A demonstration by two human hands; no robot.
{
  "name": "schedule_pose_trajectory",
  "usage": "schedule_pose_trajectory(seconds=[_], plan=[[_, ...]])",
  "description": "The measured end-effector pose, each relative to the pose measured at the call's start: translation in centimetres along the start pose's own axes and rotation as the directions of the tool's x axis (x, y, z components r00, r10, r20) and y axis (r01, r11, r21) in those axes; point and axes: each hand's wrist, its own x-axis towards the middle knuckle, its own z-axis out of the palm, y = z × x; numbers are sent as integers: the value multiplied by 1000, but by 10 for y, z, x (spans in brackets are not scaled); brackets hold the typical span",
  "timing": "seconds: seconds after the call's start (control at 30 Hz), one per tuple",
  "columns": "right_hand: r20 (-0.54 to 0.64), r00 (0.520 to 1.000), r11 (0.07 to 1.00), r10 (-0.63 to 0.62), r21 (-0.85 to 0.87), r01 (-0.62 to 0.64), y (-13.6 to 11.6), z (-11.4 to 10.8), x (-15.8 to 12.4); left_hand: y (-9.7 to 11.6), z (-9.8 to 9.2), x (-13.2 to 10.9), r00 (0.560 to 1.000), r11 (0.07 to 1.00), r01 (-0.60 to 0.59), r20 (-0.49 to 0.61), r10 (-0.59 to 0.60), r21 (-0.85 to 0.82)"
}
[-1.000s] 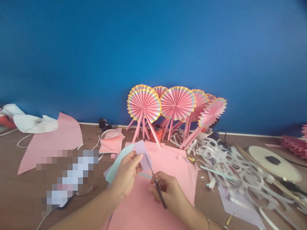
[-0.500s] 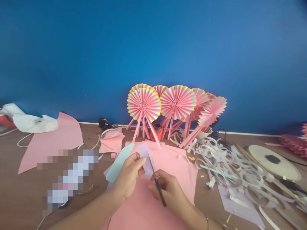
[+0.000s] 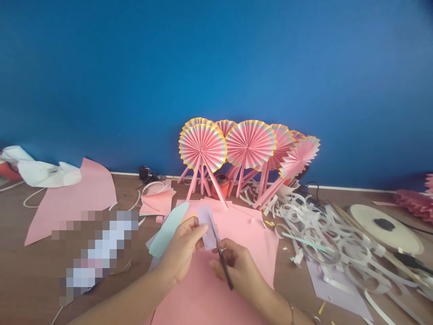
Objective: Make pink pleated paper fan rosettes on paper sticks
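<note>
Between thumb and fingers, my left hand (image 3: 185,243) pinches a small piece of lilac paper (image 3: 207,228). My right hand (image 3: 238,266) is closed around dark-handled scissors (image 3: 225,268), whose blades point up and away along the right edge of the lilac piece. Whether the blades are parted is hard to make out. Beneath both hands lie large pink paper sheets (image 3: 199,293). A pale mint paper piece (image 3: 171,230) rests just left of my left hand.
Several pleated pink paper fans (image 3: 202,146) stand against the blue wall. Curled white paper strips (image 3: 314,225) heap up on the right, near a round cream disc (image 3: 385,230). A curved pink sheet (image 3: 74,203) lies at left, close to a small pink stack (image 3: 157,201).
The lilac paper has shifted slightly right and down against the scissors. Both hands stay almost in place, still holding the paper and the scissors.
</note>
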Motion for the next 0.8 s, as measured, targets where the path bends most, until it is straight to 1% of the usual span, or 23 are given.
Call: schedule_pose_trajectory(seconds=[0.23,0.43,0.53,0.67,0.8], plan=[[-9,1000,1000,4,2,-4,1,-1,1,0,3,-1,1000,1000,5,-15,-5,13],[-18,1000,1000,13,10,-13,-1,0,1,0,3,-1,1000,1000,2,5,-2,22],[-10,1000,1000,-10,15,10,2,-1,2,-1,4,-1,1000,999,9,-2,-9,50],[-22,999,999,-48,7,48,5,-1,4,-2,5,-2,1000,997,12,20,-14,77],[-13,999,999,-38,24,39,3,-1,4,-4,4,-1,1000,994,12,25,-15,106]])
